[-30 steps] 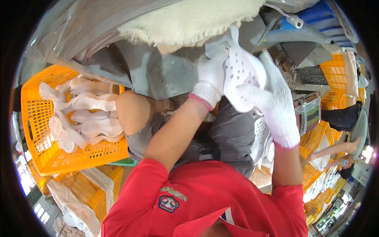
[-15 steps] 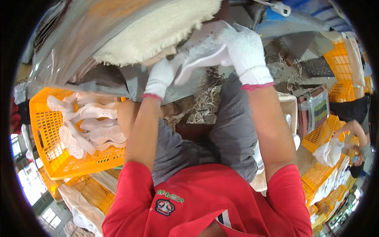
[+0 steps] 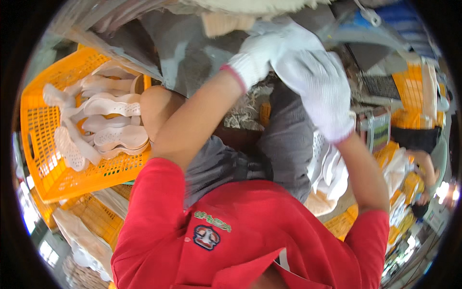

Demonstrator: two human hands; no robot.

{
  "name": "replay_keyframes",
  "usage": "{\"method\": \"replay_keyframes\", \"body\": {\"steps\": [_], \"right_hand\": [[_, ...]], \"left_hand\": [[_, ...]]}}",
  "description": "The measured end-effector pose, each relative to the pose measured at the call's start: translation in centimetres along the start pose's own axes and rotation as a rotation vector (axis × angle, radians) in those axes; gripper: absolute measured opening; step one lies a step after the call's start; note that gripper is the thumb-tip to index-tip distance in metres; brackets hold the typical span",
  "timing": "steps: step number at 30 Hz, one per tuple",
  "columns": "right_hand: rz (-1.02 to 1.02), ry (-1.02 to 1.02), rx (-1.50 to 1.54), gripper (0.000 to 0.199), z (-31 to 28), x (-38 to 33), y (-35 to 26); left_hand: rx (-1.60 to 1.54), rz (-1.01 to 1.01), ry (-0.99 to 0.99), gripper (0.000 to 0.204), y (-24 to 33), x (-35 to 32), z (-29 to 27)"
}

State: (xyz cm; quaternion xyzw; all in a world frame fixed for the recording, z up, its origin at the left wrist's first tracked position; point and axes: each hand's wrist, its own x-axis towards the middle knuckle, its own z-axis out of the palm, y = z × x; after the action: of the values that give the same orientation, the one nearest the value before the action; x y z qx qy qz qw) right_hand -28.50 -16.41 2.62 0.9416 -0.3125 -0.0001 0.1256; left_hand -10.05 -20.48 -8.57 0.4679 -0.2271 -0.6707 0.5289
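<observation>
both of the worker's gloved hands are up together in front of the knees. the left hand [image 3: 260, 54], in a white knit glove with a pink edge at the cuff, reaches inward from its side; the right hand [image 3: 321, 82], gloved the same way, comes in to meet it, its back turned toward me. between the two is a white shoe sole [image 3: 287, 70], touching both, with a smooth curved edge showing beneath. glove and sole are nearly the same white and badly blurred, so i can't tell how far the fingers of either hand are closed on it

just past the left hand sits a tan block [image 3: 224, 24], near the shaggy edge of a cream fleece [image 3: 255, 5]. a grey metal sheet [image 3: 178, 58] spreads out to that side, and stringy pale shavings [image 3: 243, 113] lie in a heap between the legs

against the left knee stands an orange plastic crate [image 3: 86, 187] full of pale perforated soles [image 3: 120, 137], most lying side by side, others leaning across at the far end. by the right thigh, more white soles [image 3: 333, 166] are bunched upright. the worker wears a red shirt [image 3: 240, 231] and grey shorts [image 3: 288, 135]. farther off on the right, a co-worker [image 3: 422, 164] in dark trousers is near a group of orange crates, and a blue ribbed bin [image 3: 409, 30] shows beyond
</observation>
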Motion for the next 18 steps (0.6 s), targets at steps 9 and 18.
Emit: {"method": "replay_keyframes", "body": {"steps": [9, 18], "right_hand": [[-0.019, 0.309, 0.438, 0.05, 1.7, 5.4, -7.9], [0.22, 0.275, 0.371, 0.041, 1.7, 5.2, -7.5]], "left_hand": [[-0.716, 0.378, 0.12, 0.044, -3.8, 0.5, -6.0], [-0.564, 0.124, 0.147, 0.045, -3.1, -0.3, -5.5]]}}
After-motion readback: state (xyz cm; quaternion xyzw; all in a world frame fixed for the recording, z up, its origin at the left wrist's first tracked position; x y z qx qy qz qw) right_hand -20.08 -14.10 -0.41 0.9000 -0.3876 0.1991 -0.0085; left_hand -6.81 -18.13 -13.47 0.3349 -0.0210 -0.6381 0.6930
